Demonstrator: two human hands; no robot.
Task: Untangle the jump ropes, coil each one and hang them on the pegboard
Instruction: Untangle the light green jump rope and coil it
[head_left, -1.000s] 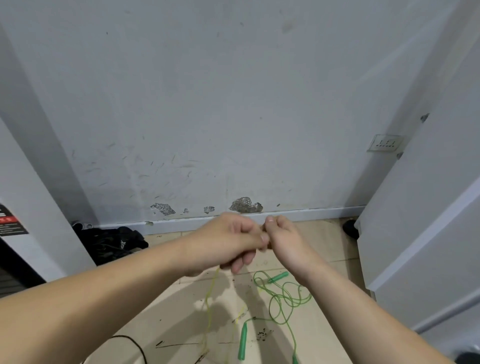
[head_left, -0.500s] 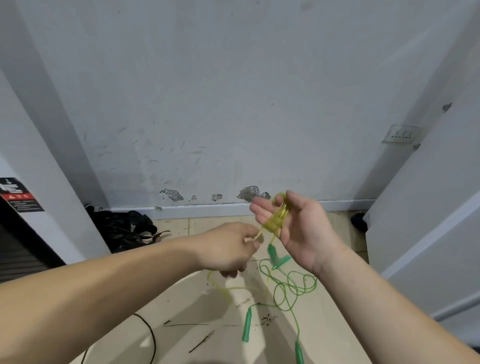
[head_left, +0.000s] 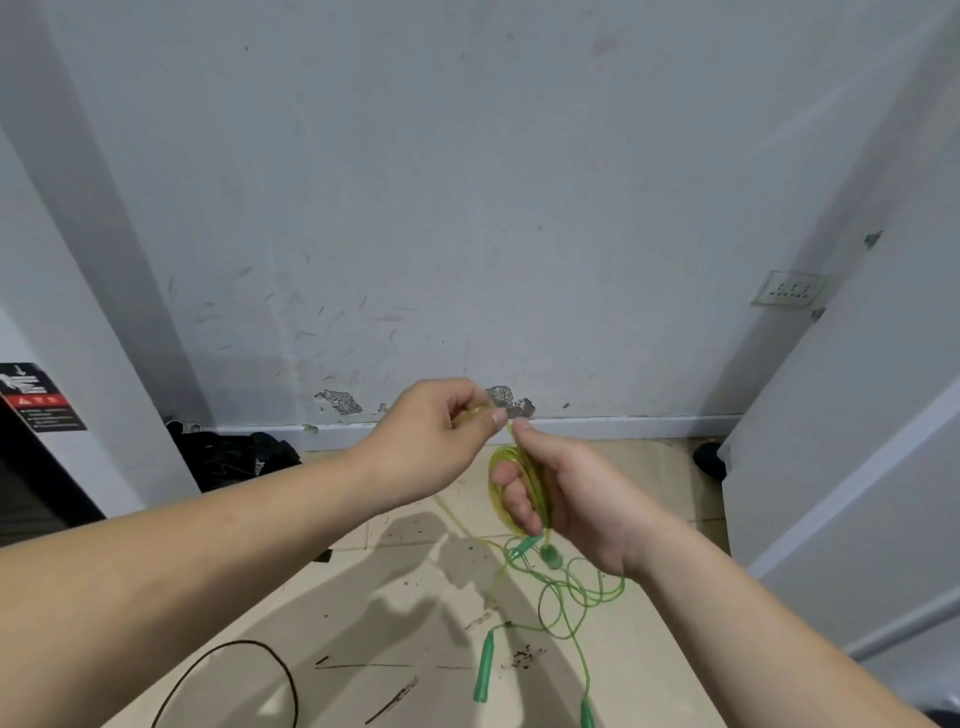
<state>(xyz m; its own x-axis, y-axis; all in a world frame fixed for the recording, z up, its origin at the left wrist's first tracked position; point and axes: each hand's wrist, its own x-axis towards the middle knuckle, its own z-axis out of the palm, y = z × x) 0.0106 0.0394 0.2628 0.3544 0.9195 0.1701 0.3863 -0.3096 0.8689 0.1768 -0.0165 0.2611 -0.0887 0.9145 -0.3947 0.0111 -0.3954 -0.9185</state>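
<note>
Centrally in the frame, a yellow jump rope (head_left: 519, 483) is held wound in a small coil around the fingers of the right hand (head_left: 566, 499), which are curled closed on it. Just above, a strand of the same rope is pinched between thumb and forefinger of the left hand (head_left: 441, 447), the other fingers being folded in. Loose yellow strand is seen trailing down toward the tiled floor (head_left: 415, 623). Lower right of centre, a green jump rope (head_left: 571, 603) lies in loose loops on the floor, with one green handle (head_left: 484, 670) stretched out below it (a second handle end shows at the bottom edge). A black cable (head_left: 249, 660) curves at lower left.
</note>
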